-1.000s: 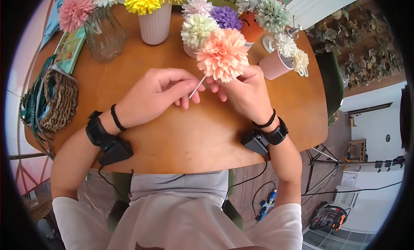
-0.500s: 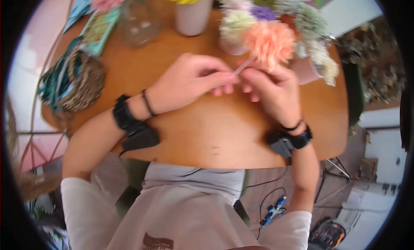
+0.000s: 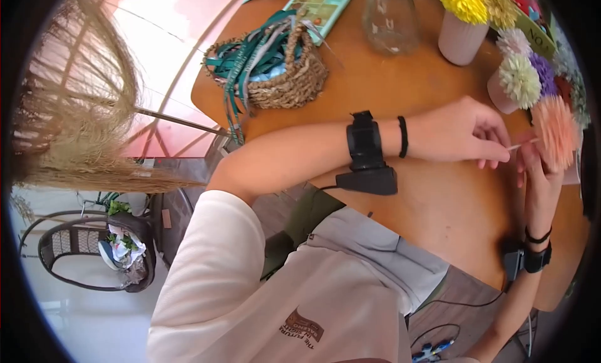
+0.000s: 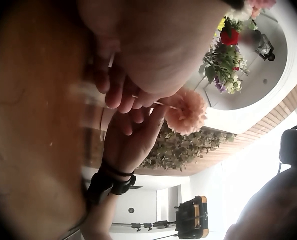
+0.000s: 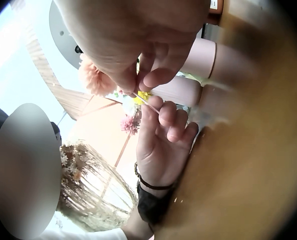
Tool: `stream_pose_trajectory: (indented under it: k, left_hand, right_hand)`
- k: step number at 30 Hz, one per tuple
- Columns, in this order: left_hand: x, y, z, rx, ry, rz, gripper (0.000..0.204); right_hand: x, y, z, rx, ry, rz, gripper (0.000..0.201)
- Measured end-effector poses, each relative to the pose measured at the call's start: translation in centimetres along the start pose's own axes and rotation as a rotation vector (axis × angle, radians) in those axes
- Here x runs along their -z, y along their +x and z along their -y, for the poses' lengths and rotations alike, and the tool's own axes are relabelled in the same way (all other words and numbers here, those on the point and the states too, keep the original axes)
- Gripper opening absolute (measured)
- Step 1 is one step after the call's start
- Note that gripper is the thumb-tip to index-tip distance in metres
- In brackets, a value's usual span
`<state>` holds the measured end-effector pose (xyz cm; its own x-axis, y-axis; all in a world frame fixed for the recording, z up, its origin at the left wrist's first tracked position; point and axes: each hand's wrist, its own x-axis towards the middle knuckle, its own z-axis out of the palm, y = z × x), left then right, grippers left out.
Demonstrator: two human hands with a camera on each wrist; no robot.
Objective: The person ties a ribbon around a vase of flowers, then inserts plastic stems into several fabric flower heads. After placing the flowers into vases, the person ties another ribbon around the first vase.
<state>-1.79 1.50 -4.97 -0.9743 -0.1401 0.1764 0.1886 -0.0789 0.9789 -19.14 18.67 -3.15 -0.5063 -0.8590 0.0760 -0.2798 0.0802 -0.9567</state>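
A peach artificial flower (image 3: 556, 131) with a thin pale stem (image 3: 521, 144) is held between my two hands above the table. My left hand (image 3: 466, 132) pinches the lower end of the stem between thumb and fingers. Just below the bloom, my right hand (image 3: 541, 181) grips the same stem. The right wrist view shows the stem running from the right fingertips to the left hand (image 5: 163, 145), with the peach bloom (image 5: 96, 77) beyond the right thumb. In the left wrist view the bloom (image 4: 187, 111) stands out past the right hand (image 4: 131, 142).
On the wooden table (image 3: 413, 200) stand a woven basket (image 3: 291, 87) with green ribbons, a glass jar (image 3: 391, 25) and a ribbed white vase (image 3: 462, 40) with yellow flowers (image 3: 463, 1). A pink pot (image 3: 501, 91) of pale and purple flowers is close behind the hands.
The head view has swung left, so the hands and flower appear farther right, and the basket nearer the middle. Both hands stay on the stem; the bloom now shows side-on.
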Motion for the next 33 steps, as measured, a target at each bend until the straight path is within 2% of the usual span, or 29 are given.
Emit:
stream_pose_trajectory:
  k: [2,3,4,6,8,10,11,12,14,17,21,24,28,29,30,33]
  left_hand:
    - [0.5,0.2,-0.1,0.015,-0.061,-0.005,0.02]
    - [0.6,0.2,-0.2,0.004,-0.03,0.002,0.019]
    - [0.6,0.0,-0.1,-0.01,-0.005,0.012,0.018]
    - [0.4,-0.1,-0.3,0.023,0.023,0.012,0.018]
    - [0.2,-0.1,-0.6,0.083,0.09,0.019,0.02]
    - [-0.2,-0.3,-1.3,0.093,0.238,-0.002,0.021]
    - [-0.5,-0.5,-0.8,0.056,0.214,-0.043,0.023]
    - [-0.1,-0.3,-0.9,0.074,0.254,-0.014,0.023]
    - [-0.1,-0.1,-0.2,0.09,0.217,-0.041,0.022]
    - [-0.2,0.2,0.0,0.09,0.19,-0.019,0.021]
    - [-0.7,-0.1,-0.4,0.065,0.159,-0.015,0.02]
    - [-0.6,0.0,0.0,0.038,0.14,-0.019,0.021]
    - [0.5,0.0,-0.4,0.017,0.149,0.0,0.021]
    - [0.5,0.1,-0.3,0.008,0.164,0.009,0.022]
    - [0.6,0.0,-0.1,-0.001,0.174,0.023,0.022]
    - [0.7,0.0,0.1,-0.038,0.197,0.043,0.022]
  right_hand:
    - [0.1,0.4,0.5,-0.009,-0.036,-0.001,0.019]
    - [-0.9,0.3,1.0,0.04,0.013,-0.06,0.019]
    - [-0.9,0.1,0.8,-0.012,0.028,-0.094,0.021]
    - [-1.1,0.0,1.5,0.048,-0.026,-0.028,0.026]
    - [-1.4,-0.4,2.4,0.073,-0.106,0.012,0.018]
    - [-1.5,-0.2,3.8,0.104,-0.019,0.132,0.016]
    - [-1.3,0.0,3.2,0.113,0.134,0.192,0.015]
    - [-1.0,0.6,1.6,0.24,0.176,0.209,0.023]
    - [-0.5,0.4,1.8,0.126,0.155,0.184,0.018]
    - [0.4,0.5,1.5,0.076,0.129,0.122,0.016]
    - [1.4,0.7,1.3,0.222,0.285,0.137,0.036]
    - [1.5,0.9,1.5,0.31,0.275,0.023,0.042]
    - [2.4,1.7,3.6,0.236,0.167,-0.077,0.047]
    - [2.0,1.4,3.7,0.358,0.192,-0.042,0.049]
    - [1.6,1.3,3.7,0.389,0.143,-0.066,0.047]
    - [0.6,-0.4,5.4,0.39,-0.135,-0.09,0.042]
